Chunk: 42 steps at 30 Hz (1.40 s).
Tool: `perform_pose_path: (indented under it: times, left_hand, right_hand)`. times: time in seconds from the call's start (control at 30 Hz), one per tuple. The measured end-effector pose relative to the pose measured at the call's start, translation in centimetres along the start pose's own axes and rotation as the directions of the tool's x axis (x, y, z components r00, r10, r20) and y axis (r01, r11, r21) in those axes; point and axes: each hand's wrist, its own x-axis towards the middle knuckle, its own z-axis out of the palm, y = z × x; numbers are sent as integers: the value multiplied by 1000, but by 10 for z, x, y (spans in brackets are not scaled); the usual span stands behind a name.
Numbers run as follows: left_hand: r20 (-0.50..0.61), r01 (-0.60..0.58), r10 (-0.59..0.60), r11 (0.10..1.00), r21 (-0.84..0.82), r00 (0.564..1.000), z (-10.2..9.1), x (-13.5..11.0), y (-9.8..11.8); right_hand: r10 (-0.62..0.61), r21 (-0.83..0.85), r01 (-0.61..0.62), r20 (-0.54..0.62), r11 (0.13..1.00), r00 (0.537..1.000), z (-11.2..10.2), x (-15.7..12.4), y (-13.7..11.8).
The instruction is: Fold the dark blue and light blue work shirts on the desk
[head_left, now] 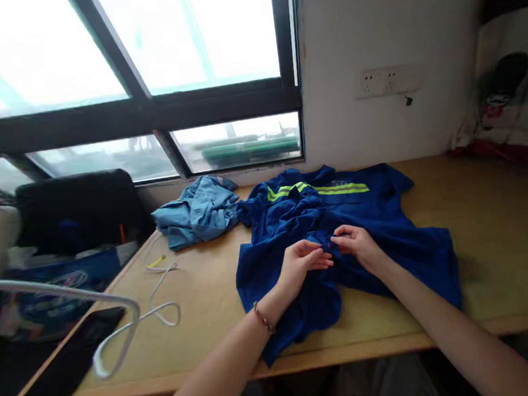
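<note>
A dark blue work shirt (385, 212) with yellow-green reflective stripes lies spread and rumpled on the wooden table (502, 232). My left hand (303, 260) and my right hand (357, 244) meet at the shirt's middle. Each hand has its fingers pinched on the blue cloth near the front opening. A bead bracelet sits on my left wrist. What lies exactly between the fingertips is too small to make out.
A crumpled light blue garment (200, 211) lies at the table's back left. A white clothes hanger (114, 334) and a white cord (162, 270) rest near the left edge. A black bag (80, 208) stands by the window. Wall sockets (381, 82) sit above the table.
</note>
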Motion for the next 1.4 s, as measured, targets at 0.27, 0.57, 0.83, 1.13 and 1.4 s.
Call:
perform_pose_path:
  times: [0.27, 0.57, 0.83, 1.13, 1.4]
  left_hand:
    - [3, 17, -17, 1000, 23, 1000, 0, -1, 1]
    - [-49, 25, -24, 999, 20, 998, 0, 0, 0]
    - [-76, 49, -48, 999, 18, 996, -1, 2, -4]
    - [-159, 120, -120, 993, -9, 980, -2, 4, -6]
    - [-191, 185, -233, 953, -238, 954, -6, 7, -5]
  right_hand:
    - [-148, -167, 146, 3, 975, 989, 8, -6, -6]
    - [-79, -144, 91, 86, 985, 993, 8, -9, -7]
    - [-143, -239, 189, 195, 952, 970, 11, -10, -8]
    - [-389, -522, 425, 183, 740, 903, 19, -12, 1]
    - [-310, -350, 373, 224, 859, 924, 18, -9, 3]
